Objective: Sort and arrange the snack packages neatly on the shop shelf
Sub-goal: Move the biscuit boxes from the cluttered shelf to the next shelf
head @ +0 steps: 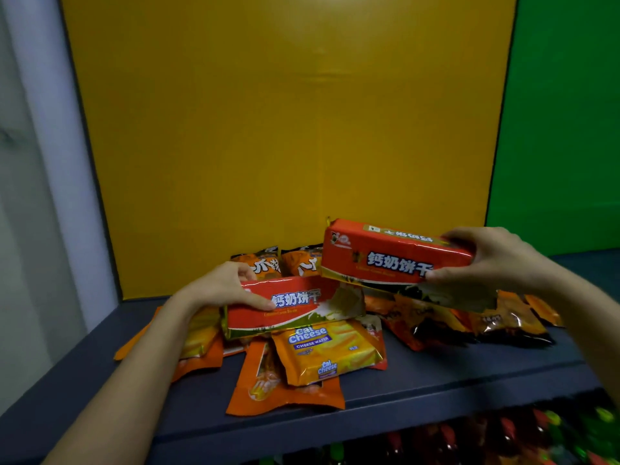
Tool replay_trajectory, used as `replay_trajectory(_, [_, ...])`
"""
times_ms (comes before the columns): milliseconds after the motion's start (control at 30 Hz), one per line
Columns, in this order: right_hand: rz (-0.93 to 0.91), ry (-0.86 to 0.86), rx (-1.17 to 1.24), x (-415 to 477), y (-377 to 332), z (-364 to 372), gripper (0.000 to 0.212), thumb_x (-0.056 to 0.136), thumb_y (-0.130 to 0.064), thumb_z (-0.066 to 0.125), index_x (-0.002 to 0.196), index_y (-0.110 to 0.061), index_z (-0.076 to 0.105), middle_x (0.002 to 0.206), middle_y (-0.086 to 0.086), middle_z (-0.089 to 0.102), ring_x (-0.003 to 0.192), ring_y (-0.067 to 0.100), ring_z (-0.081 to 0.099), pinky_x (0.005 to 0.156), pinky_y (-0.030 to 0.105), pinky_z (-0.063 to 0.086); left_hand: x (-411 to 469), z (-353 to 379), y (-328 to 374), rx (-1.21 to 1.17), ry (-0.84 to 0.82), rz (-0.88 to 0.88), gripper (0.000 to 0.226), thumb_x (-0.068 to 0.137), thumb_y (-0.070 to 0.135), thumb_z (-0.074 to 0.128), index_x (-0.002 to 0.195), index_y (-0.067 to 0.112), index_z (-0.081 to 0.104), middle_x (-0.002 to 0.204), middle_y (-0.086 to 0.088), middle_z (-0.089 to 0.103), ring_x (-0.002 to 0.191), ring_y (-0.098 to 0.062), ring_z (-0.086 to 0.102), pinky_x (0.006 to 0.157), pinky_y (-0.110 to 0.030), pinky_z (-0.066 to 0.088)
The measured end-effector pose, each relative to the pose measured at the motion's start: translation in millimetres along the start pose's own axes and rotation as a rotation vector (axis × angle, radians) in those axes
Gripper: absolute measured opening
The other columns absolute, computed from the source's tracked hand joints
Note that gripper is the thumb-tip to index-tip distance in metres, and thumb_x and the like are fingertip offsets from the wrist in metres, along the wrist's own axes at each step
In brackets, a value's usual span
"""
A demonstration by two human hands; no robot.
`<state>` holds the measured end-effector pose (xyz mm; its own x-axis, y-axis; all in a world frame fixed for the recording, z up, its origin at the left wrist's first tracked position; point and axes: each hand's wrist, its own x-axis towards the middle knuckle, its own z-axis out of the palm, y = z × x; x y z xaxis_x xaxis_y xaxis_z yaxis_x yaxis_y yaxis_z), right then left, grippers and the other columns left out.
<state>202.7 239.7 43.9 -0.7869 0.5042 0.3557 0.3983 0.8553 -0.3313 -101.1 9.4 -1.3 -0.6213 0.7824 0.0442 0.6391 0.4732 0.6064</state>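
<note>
My right hand (493, 260) grips the right end of a red biscuit pack (385, 256), lifted above the pile. My left hand (224, 290) holds the left end of a second red biscuit pack (302, 307), which lies on top of the heap. Under it sits a yellow Cal Cheese wafer pack (325, 350) on an orange pouch (265, 387). Two orange-brown bags (265, 263) stand at the back of the dark shelf (453, 374). Several orange and black bags (469, 320) lie flat at the right.
A yellow back panel (285, 129) closes the shelf behind, with a green panel (563, 129) at the right and a white post (57, 162) at the left. Colourful packages (503, 434) fill the lower shelf. Bare shelf surface shows at the front right.
</note>
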Motion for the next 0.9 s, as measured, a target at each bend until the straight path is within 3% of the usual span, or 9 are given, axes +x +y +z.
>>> replay_trajectory(100, [0.035,0.028,0.036,-9,9,-2,0.105,0.038,-0.083,0.057,0.124,-0.024,0.05,0.102,-0.007,0.056,0.094,0.017,0.061,0.082,0.041,0.056,-2,-6,1,-0.013,0.044,0.03,0.109,0.007,0.074,0.075,0.098,0.017,0.058,0.106,-0.002,0.064,0.087,-0.015,0.067,0.071,-0.029,0.057])
replay_trajectory(267, [0.107,0.073,0.092,-31,39,-17,0.102,0.035,-0.09,0.058,0.118,-0.03,0.053,0.105,-0.004,0.063,0.09,0.013,0.063,0.077,0.036,0.058,-6,-16,28,-0.038,0.088,0.099,0.11,-0.001,0.077,0.071,0.09,0.018,0.062,0.098,-0.004,0.068,0.08,-0.017,0.067,0.064,-0.027,0.053])
replay_trajectory(400, [0.191,0.105,0.112,-59,71,-40,0.097,0.029,-0.092,0.056,0.107,-0.034,0.054,0.1,-0.007,0.064,0.09,0.014,0.064,0.081,0.04,0.057,0,-7,76,-0.08,0.102,0.136,0.109,-0.004,0.076,0.071,0.087,0.016,0.064,0.087,-0.003,0.071,0.071,-0.017,0.067,0.059,-0.026,0.05])
replay_trajectory(533, [0.263,0.148,0.064,-98,112,-71,0.097,0.031,-0.092,0.056,0.108,-0.032,0.057,0.097,-0.009,0.065,0.087,0.012,0.065,0.079,0.036,0.057,13,31,131,-0.146,0.08,0.178,0.112,-0.002,0.073,0.073,0.094,0.016,0.063,0.094,-0.004,0.069,0.078,-0.021,0.067,0.065,-0.029,0.053])
replay_trajectory(667, [0.372,0.17,0.017,-143,162,-105,0.09,0.039,-0.076,0.059,0.114,-0.025,0.059,0.101,-0.002,0.066,0.091,0.016,0.064,0.085,0.041,0.055,29,89,202,-0.235,0.041,0.206,0.096,0.026,0.056,0.086,0.106,0.011,0.059,0.103,-0.01,0.063,0.082,-0.022,0.063,0.06,-0.027,0.049])
replay_trajectory(767, [0.443,0.165,-0.019,-179,207,-130,0.089,0.04,-0.078,0.059,0.114,-0.029,0.057,0.103,-0.005,0.064,0.094,0.016,0.064,0.086,0.042,0.055,42,140,263,-0.274,0.038,0.227,0.067,0.054,0.037,0.086,0.108,0.01,0.056,0.112,-0.013,0.06,0.091,-0.028,0.062,0.07,-0.034,0.053])
replay_trajectory(900, [0.507,0.172,-0.065,-227,268,-167,0.091,0.038,-0.087,0.057,0.111,-0.032,0.056,0.099,-0.009,0.065,0.088,0.011,0.066,0.08,0.038,0.058,50,209,344,-0.255,0.018,0.292,0.069,0.058,0.039,0.082,0.113,0.01,0.053,0.107,-0.007,0.054,0.091,-0.026,0.059,0.066,-0.028,0.05])
